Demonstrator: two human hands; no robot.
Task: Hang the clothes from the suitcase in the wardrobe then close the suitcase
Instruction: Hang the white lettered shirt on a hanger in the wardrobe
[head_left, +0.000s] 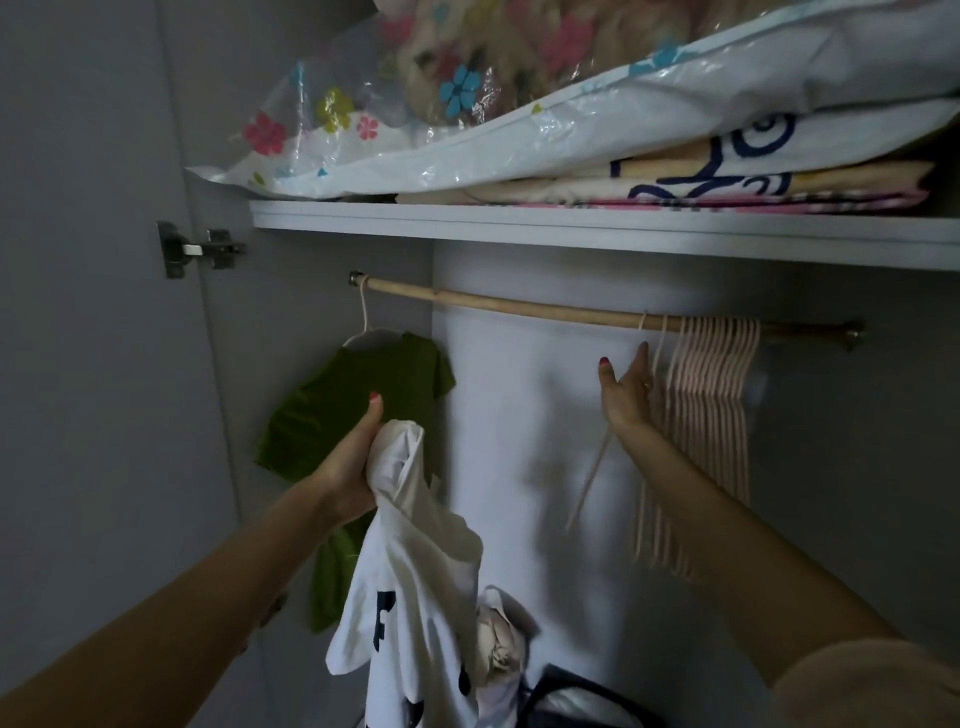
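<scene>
I face the open wardrobe. My left hand (353, 467) grips a bunched white T-shirt (415, 582) with dark lettering; it hangs down from my fist. A green T-shirt (358, 400) hangs on a white hanger at the left end of the wooden rail (519, 304). My right hand (626, 389) reaches up with straight fingers and touches a single pink hanger (592, 473) that swings tilted off the rail, just left of a bunch of several empty pink hangers (711, 405). The suitcase is out of view.
A white shelf (597, 228) above the rail carries a flowered plastic storage bag (467, 104) and folded bedding (727, 182). The wardrobe door with its metal hinge (200, 249) stands open on the left. Crumpled cloth and a dark bag (571, 701) lie at the wardrobe bottom.
</scene>
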